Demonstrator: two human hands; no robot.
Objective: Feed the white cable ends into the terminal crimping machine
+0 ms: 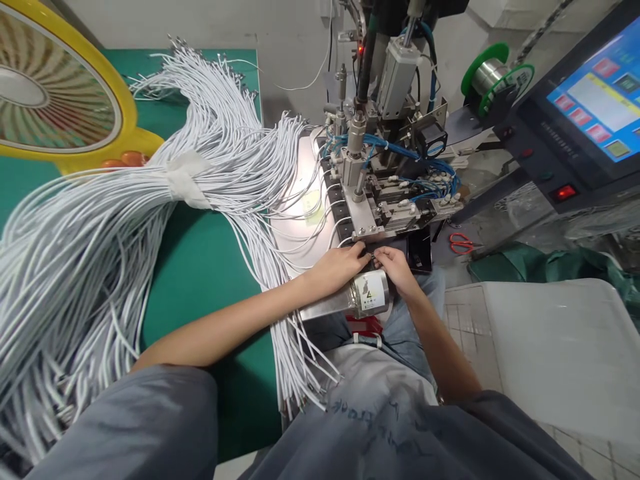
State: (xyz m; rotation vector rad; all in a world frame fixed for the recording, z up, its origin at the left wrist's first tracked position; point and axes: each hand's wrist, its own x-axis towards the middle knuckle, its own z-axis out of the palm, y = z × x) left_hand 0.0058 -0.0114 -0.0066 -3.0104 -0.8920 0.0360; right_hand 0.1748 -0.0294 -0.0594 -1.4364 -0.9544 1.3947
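Note:
My left hand (341, 265) and my right hand (395, 265) meet at the front of a bench-top machine (364, 212). Their fingertips pinch close together around a tiny dark, metallic-looking piece (373, 256), mostly hidden by the fingers. White cables (325, 233) run from the left into a row of dark slots (336, 193) on the machine, just beyond my left hand. Below my hands sits a round, labelled roll or jar (371, 293). A large bundle of white cables (220, 180), tied with a pale wrap (187, 179), lies to the left.
The bundle covers much of a green mat (215, 267). At the left edge stands a yellow fan (125, 100). A wire spool (493, 77) and a lit control screen (600, 100) are at the right. Red-handled scissors (461, 244) lie beyond a white bin lid or board (560, 347).

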